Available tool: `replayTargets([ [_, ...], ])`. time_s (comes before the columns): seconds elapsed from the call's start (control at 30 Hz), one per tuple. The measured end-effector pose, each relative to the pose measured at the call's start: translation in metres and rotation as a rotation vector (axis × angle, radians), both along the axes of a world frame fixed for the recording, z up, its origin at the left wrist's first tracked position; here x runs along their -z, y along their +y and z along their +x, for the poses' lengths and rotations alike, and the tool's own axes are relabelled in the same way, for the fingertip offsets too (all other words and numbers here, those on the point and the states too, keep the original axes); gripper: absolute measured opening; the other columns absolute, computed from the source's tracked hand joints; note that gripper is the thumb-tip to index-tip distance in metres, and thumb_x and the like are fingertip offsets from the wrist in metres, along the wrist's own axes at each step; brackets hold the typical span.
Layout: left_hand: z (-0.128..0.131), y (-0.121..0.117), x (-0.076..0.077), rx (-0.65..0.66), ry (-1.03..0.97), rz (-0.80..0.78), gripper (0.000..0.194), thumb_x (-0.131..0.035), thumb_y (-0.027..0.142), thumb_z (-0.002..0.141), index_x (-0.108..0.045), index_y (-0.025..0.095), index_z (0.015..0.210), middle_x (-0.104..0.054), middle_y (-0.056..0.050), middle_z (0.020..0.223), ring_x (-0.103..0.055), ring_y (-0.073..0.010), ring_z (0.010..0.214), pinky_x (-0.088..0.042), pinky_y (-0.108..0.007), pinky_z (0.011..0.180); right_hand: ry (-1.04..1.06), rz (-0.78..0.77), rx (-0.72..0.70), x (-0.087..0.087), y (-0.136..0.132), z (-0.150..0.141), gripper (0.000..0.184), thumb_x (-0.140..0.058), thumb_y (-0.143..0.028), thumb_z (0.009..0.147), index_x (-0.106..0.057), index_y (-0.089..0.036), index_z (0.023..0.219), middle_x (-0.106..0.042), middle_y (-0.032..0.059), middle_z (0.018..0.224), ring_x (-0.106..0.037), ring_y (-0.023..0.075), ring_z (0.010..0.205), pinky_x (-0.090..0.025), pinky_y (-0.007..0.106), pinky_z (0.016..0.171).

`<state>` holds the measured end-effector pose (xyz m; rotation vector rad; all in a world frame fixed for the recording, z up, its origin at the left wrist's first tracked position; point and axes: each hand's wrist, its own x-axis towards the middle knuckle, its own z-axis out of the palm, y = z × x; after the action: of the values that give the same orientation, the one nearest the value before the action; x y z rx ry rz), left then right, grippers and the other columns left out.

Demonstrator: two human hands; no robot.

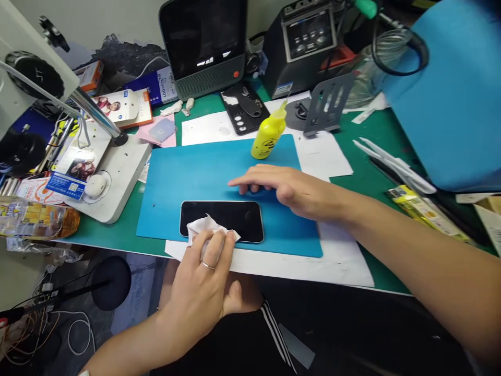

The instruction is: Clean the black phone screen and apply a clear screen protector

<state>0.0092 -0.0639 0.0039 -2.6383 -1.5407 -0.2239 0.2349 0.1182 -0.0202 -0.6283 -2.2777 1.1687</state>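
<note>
A smartphone [242, 216] with a dark screen lies face up on the blue mat [172, 172]. My left hand [205, 277], with a ring on one finger, presses a white wipe [203, 224] onto the phone's lower left part. The fingertips cover some of the wipe and the phone's near edge. Above the mat, to the right of the phone, my right hand [289, 190] hovers with its fingers apart and nothing in them. A yellow squeeze bottle [269, 134] with a thin nozzle stands upright just beyond that hand.
A dark phone back cover [245, 109] and a grey phone stand [329, 104] sit behind the mat. Tweezers [395, 164] lie at the right. On the left is a microscope base [113, 177]; a screen device [205, 47] and a black station [301, 47] stand at the back.
</note>
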Motion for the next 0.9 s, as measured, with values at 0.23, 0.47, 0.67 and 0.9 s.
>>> replayTargets([
  [0.23,-0.028,-0.010,0.001,-0.135,0.016,0.052,0.070,-0.056,0.020,0.087,-0.042,0.001,0.153,-0.056,-0.023,0.141,-0.050,-0.0352,0.137,-0.045,-0.049,0.118,0.009,-0.026,0.007,0.007,0.001,0.000,0.095,-0.018,-0.092,0.089,-0.069,-0.028,0.140,-0.068,0.0101,0.106,-0.058,0.0279,0.092,-0.045,0.045,0.086],
  [0.47,-0.039,0.001,-0.004,-0.150,0.042,0.030,0.068,-0.051,0.024,0.095,-0.038,-0.003,0.156,-0.050,-0.029,0.156,-0.048,-0.0410,0.148,-0.050,-0.055,0.118,-0.008,-0.047,0.011,0.004,0.001,-0.001,0.097,-0.018,-0.092,0.089,-0.069,-0.027,0.140,-0.067,0.0102,0.107,-0.057,0.0276,0.093,-0.045,0.045,0.086],
  [0.67,-0.041,0.024,-0.010,-0.134,-0.007,0.009,0.056,-0.044,0.021,0.101,-0.046,0.003,0.154,-0.051,-0.022,0.160,-0.047,-0.0342,0.152,-0.048,-0.050,0.122,0.008,-0.027,0.002,0.004,0.002,-0.001,0.095,-0.018,-0.091,0.091,-0.069,-0.026,0.139,-0.068,0.0105,0.108,-0.058,0.0272,0.092,-0.045,0.043,0.085],
  [0.9,-0.032,0.028,-0.011,-0.186,-0.030,0.004,0.056,-0.042,0.015,0.099,-0.049,0.002,0.153,-0.049,-0.021,0.162,-0.045,-0.0330,0.154,-0.046,-0.051,0.123,0.011,-0.011,-0.004,0.006,0.003,-0.002,0.099,-0.016,-0.092,0.089,-0.069,-0.024,0.138,-0.069,0.0114,0.108,-0.058,0.0271,0.094,-0.045,0.043,0.087],
])
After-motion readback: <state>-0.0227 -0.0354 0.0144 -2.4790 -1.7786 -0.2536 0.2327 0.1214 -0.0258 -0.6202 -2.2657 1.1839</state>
